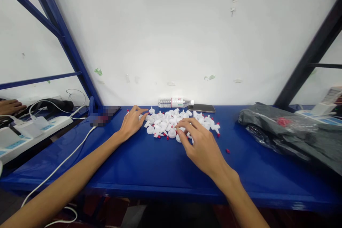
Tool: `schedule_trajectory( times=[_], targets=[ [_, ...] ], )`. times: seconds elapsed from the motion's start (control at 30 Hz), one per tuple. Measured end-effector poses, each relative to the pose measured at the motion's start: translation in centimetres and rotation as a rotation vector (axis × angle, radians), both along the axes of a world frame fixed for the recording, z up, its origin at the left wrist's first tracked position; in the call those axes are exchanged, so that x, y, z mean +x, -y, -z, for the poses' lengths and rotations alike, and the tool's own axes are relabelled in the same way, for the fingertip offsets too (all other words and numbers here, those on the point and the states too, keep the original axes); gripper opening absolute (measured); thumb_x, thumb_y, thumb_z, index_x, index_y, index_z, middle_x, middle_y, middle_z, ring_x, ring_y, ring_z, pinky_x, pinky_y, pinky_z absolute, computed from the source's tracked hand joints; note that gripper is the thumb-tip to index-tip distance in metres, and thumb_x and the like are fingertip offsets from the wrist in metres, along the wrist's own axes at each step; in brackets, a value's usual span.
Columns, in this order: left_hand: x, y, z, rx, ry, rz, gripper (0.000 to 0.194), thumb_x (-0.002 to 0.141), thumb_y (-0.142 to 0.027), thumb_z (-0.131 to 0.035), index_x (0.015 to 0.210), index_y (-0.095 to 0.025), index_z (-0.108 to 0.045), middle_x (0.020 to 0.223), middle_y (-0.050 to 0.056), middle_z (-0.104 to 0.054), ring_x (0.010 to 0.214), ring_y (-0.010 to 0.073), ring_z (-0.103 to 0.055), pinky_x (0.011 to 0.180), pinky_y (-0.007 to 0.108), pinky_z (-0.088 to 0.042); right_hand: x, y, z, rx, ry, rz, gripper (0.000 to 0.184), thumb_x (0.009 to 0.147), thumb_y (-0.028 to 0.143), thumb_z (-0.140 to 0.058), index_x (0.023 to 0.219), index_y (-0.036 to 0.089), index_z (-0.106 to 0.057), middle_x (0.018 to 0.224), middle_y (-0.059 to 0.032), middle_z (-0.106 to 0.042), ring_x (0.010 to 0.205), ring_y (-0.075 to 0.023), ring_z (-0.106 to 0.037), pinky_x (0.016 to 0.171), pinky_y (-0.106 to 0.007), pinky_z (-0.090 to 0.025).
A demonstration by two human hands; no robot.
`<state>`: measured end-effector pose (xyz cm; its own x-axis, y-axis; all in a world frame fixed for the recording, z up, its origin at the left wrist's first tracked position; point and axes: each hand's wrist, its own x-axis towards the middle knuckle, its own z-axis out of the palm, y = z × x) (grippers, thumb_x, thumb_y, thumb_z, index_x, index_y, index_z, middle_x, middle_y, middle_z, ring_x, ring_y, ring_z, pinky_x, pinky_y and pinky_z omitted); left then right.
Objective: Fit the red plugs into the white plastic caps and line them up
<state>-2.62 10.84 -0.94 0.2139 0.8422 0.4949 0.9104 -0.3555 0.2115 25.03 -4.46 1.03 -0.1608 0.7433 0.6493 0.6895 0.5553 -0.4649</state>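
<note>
Taking the heap of small white plastic nozzle-like caps with red tips (167, 123) as the centre of a clock, with twelve towards the white wall (171, 42), the heap lies on the glossy blue tabletop (149, 167). At nine o'clock the bare left hand (131, 123) rests at the heap's edge, its thumb and fingers parted, unclosed. The bare right hand (201, 144) reaches in from five o'clock, fingers bent over the near caps, thumb near the forefinger; whether it pinches a cap I cannot tell. A clear plastic bottle with a white cap (178, 102) lies sideways at twelve, and a flat black phone (201, 108) lies near one. One loose small red piece (227, 151) sits at four, and crumpled dark-grey plastic bagging (315, 139) spreads at three, well apart.
</note>
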Motion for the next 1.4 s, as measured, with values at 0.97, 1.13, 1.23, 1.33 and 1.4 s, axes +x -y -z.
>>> schedule_trajectory(
  times=[0.97,1.13,1.23,1.33,1.4],
  targets=[
    [4.9,6.7,-0.3,0.380,-0.205,0.750,0.016,0.103,-0.027,-0.061,0.113,-0.015,-0.066,0.081,-0.003,-0.066,0.057,0.0069,-0.059,0.051,0.020,-0.051,0.5,-0.5,0.2,-0.004,0.002,0.217,0.022,0.097,0.039,-0.071,0.108,0.020,-0.072,0.102,-0.0047,-0.078,0.086,-0.0252,-0.073,0.076,-0.037,-0.052],
    [5.1,6.8,-0.2,0.275,-0.466,0.742,0.019,0.102,-0.028,-0.063,0.116,-0.015,-0.066,0.079,-0.004,-0.066,0.058,0.0082,-0.061,0.053,0.022,-0.054,0.5,-0.5,0.2,-0.034,-0.076,0.238,0.022,0.098,0.041,-0.069,0.105,0.020,-0.072,0.099,-0.0025,-0.078,0.084,-0.0226,-0.073,0.075,-0.034,-0.049],
    [4.9,6.8,-0.2,0.244,-0.545,0.702,0.019,0.102,-0.029,-0.063,0.114,-0.015,-0.066,0.077,-0.004,-0.065,0.058,0.0086,-0.062,0.055,0.023,-0.055,0.4,-0.4,0.1,-0.045,-0.087,0.222,0.022,0.097,0.040,-0.070,0.105,0.020,-0.072,0.096,-0.0016,-0.077,0.080,-0.0212,-0.072,0.075,-0.034,-0.048],
    [4.8,6.8,-0.3,0.224,-0.590,0.678,0.020,0.102,-0.030,-0.063,0.115,-0.015,-0.066,0.078,-0.004,-0.065,0.059,0.0089,-0.062,0.056,0.023,-0.055,0.3,-0.4,0.1,-0.055,-0.084,0.220,0.021,0.097,0.040,-0.069,0.104,0.020,-0.072,0.096,-0.0017,-0.077,0.081,-0.0218,-0.071,0.077,-0.034,-0.048],
    [4.7,6.8,-0.3,0.217,-0.609,0.673,0.020,0.102,-0.030,-0.063,0.114,-0.015,-0.066,0.078,-0.004,-0.066,0.060,0.0091,-0.063,0.056,0.024,-0.056,0.3,-0.4,0.1,-0.058,-0.081,0.223,0.021,0.097,0.040,-0.069,0.106,0.021,-0.072,0.097,-0.0022,-0.077,0.083,-0.0232,-0.070,0.078,-0.035,-0.049]
  ],
)
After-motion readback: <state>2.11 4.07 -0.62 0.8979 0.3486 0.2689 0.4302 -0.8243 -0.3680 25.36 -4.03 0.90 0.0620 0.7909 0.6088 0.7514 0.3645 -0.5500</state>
